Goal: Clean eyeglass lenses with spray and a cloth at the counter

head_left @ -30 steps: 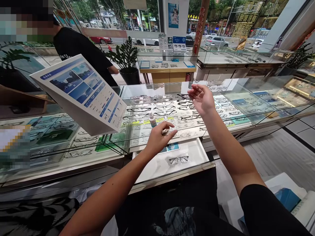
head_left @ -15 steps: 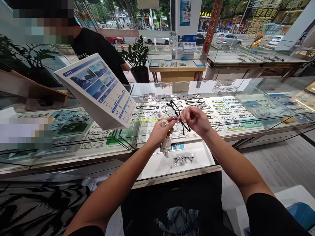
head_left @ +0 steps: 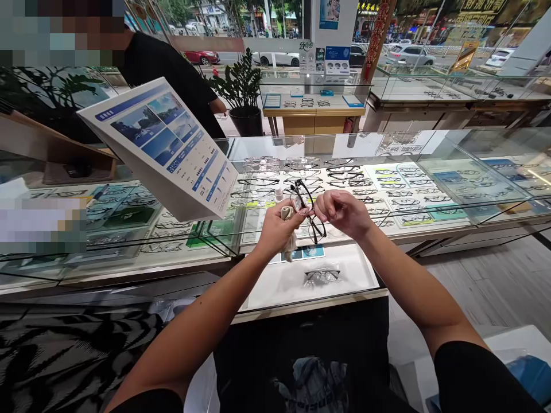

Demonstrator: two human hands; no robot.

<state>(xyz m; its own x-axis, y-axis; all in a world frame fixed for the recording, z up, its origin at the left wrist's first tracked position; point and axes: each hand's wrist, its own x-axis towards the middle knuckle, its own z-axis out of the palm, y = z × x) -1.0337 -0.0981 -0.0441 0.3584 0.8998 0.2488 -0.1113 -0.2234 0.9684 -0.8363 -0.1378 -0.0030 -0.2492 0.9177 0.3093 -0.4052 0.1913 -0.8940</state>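
My two hands meet above the glass counter (head_left: 387, 229). In my right hand (head_left: 342, 213), fingers closed, is a pair of black-framed glasses (head_left: 306, 207), tilted with its arms pointing away. My left hand (head_left: 278, 228) pinches a small pale cleaning cloth (head_left: 289, 236) against one lens, and the rest of the cloth hangs below the fingers. A small spray bottle (head_left: 278, 193) stands on the glass just behind my left hand. Below my hands, another pair of glasses in a clear bag (head_left: 321, 276) lies on a pulled-out white tray (head_left: 275, 287).
Rows of glasses frames (head_left: 344, 172) fill the showcase under the glass. A tilted blue-and-white chart board (head_left: 167, 152) stands at the left. A person in a black shirt (head_left: 163, 74) stands behind the counter at the upper left. A potted plant (head_left: 241, 97) stands beyond.
A second ago my right hand reached over the showcase, empty, and my left hand rested on the cloth. My hands have since come together, with the black glasses and the cloth between them.
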